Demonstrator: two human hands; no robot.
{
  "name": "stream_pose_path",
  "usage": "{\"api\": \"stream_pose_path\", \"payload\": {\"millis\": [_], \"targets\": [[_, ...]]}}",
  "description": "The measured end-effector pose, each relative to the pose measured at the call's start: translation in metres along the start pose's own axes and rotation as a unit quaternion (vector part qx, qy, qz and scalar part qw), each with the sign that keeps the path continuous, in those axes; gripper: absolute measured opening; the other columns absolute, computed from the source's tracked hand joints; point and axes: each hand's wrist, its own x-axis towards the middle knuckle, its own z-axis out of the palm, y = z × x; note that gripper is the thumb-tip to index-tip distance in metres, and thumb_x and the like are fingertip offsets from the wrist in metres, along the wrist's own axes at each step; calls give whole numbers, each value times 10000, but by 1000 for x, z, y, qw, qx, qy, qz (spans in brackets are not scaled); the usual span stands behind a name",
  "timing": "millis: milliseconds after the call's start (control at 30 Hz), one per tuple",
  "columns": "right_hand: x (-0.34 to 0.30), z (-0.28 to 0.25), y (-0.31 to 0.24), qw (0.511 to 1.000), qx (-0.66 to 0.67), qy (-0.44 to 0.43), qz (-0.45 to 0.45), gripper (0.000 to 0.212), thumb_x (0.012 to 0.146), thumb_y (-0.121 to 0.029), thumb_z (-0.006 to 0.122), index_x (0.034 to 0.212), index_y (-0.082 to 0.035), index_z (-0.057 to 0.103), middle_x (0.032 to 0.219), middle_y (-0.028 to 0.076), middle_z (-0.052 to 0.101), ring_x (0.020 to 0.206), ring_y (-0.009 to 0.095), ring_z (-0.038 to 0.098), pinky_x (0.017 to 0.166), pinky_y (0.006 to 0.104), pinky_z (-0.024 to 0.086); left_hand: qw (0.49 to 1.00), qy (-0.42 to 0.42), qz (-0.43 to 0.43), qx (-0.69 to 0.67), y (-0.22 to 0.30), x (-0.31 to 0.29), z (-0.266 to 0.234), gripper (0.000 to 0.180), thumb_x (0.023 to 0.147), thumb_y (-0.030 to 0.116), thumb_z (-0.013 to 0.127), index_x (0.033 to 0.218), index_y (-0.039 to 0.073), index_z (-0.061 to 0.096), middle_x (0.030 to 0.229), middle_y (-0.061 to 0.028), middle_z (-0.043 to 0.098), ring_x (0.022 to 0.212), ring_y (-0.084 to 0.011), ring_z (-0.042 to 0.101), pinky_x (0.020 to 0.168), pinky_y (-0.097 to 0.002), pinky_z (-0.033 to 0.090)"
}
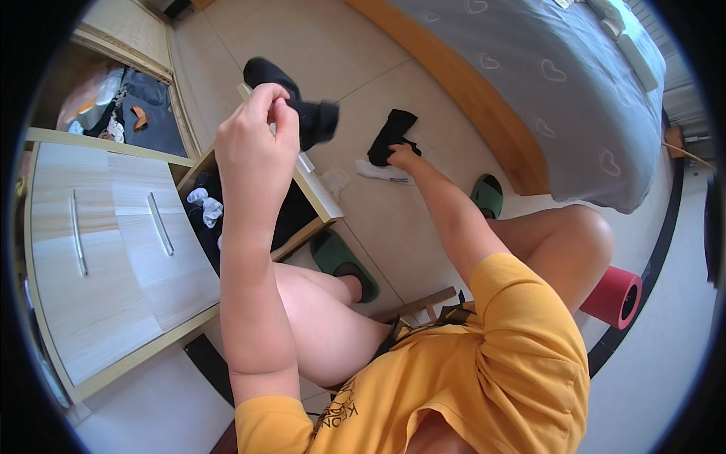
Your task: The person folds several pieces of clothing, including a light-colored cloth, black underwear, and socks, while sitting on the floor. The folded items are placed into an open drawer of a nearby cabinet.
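Raised above the open drawer (325,203), my left hand (261,125) pinches a black sock (316,121) between thumb and fingers. The sock is bunched, with one end sticking out past the knuckles and the other slightly blurred. My right hand (402,156) reaches down to the floor, its fingers closed on the lower edge of another black sock (393,130). Right beside that hand lies a white sock (376,171), partly covered by the black one. Inside the drawer are dark items and a rolled white sock (208,206); my left forearm hides part of it.
A wooden cabinet (121,257) with two handled doors stands at the left, an open compartment (155,94) holding clothes behind it. At the far right is a bed (522,83) with grey bedding. Green slippers (333,253) and a red cylinder (605,296) are near my legs.
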Motion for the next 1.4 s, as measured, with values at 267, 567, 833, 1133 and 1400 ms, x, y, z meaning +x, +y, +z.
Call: {"api": "stream_pose_path", "payload": {"millis": [267, 567, 833, 1133, 1400], "targets": [[-9, -124, -41, 862, 482, -146, 61, 317, 843, -206, 687, 1049, 18, 599, 1007, 109, 648, 934, 200, 614, 850, 325, 489, 996, 24, -20, -84, -5, 10, -10, 124, 767, 78, 629, 882, 33, 624, 710, -105, 655, 664, -227, 655, 636, -326, 502], [-183, -335, -177, 698, 631, -303, -152, 213, 937, -182, 525, 1018, 6, 582, 922, 122, 645, 800, 216, 640, 693, 335, 529, 783, -109, -143, -595, 7, 20, 4, 120, 844, 111, 575, 930, 27, 568, 877, -40, 602, 797, -109, 558, 739, -248, 465], [-252, -337, -172, 573, 706, -344, -234, 197, 922, -108, 516, 1053, 38, 537, 999, 152, 622, 933, 261, 617, 818, 367, 510, 655, -208, -51, -725, 59, 6, 11, 212, 814, 19, 526, 1017, 54, 572, 995, -29, 614, 956, -143, 585, 868, -266, 446], [-269, -310, -163, 812, 470, -124, -322, 275, 818, -45, 663, 1072, 18, 581, 932, 52, 630, 839, 146, 589, 810, 292, 478, 559, -222, -160, -783, 65, -2, 13, 243, 851, 124, 391, 1019, 79, 561, 886, -54, 614, 794, -153, 608, 722, -266, 509], [-269, -311, -170, 819, 521, -33, -240, 174, 838, -175, 704, 864, -28, 615, 760, 5, 631, 598, 69, 570, 518, 210, 461, 784, -150, -90, -596, 67, -1, 2, 616, 824, 525, 643, 1252, 97, 527, 1008, -53, 594, 974, -156, 570, 868, -279, 447]]}}
